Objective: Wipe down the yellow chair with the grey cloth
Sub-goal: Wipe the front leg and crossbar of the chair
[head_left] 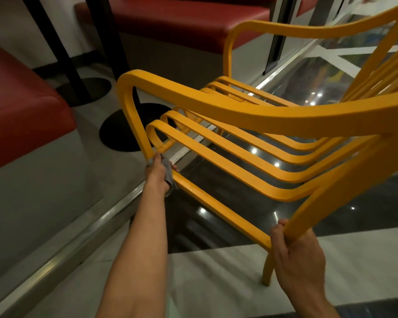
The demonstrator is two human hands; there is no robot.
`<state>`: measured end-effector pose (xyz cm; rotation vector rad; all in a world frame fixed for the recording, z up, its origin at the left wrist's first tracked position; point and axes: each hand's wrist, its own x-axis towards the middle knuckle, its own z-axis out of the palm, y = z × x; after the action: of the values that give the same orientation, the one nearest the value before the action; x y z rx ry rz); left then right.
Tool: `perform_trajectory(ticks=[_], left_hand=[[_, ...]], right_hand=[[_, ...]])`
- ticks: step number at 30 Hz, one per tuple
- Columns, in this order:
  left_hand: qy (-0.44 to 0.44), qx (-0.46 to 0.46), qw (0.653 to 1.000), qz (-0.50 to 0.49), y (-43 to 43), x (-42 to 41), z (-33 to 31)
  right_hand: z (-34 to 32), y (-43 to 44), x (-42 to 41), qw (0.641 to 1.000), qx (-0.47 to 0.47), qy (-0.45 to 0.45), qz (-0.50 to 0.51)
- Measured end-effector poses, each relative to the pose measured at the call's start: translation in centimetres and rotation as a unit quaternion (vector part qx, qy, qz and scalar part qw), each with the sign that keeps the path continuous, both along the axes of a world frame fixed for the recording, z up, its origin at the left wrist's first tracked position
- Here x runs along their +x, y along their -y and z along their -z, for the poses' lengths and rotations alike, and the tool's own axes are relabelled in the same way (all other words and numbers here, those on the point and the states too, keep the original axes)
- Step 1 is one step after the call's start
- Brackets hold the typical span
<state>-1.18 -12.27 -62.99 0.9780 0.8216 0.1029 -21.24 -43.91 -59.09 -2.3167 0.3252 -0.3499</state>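
Note:
The yellow chair (251, 115) with slatted seat and curved armrests fills the middle and right of the head view, tilted toward me. My left hand (157, 174) reaches far forward and presses the grey cloth (168, 172) against the chair's front leg where the lower side rail meets it. The cloth is mostly hidden under my fingers. My right hand (296, 255) grips the rear leg of the chair near the bottom right, just below the backrest frame.
A red cushioned seat (21, 106) stands at the left, and a red bench (175, 21) at the back. Two black table posts with round bases (124, 131) rise behind the chair. A metal floor strip (78, 235) borders a glossy dark floor panel.

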Motion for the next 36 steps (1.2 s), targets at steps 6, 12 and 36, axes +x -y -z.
perform_trajectory(ticks=[6, 12, 36], left_hand=[[-0.010, -0.065, 0.998, -0.005, 8.7, -5.7, -0.8], [-0.101, 0.007, 0.963, 0.248, 20.4, -15.7, -0.7], [0.199, 0.675, 0.497, 0.507, 19.5, -15.9, -1.9]], right_hand=[[-0.3, -0.2, 0.1, 1.000, 0.015, -0.006, 0.004], [0.3, -0.2, 0.3, 1.000, 0.003, 0.011, 0.016], [-0.1, -0.1, -0.2, 1.000, 0.017, -0.007, 0.005]])
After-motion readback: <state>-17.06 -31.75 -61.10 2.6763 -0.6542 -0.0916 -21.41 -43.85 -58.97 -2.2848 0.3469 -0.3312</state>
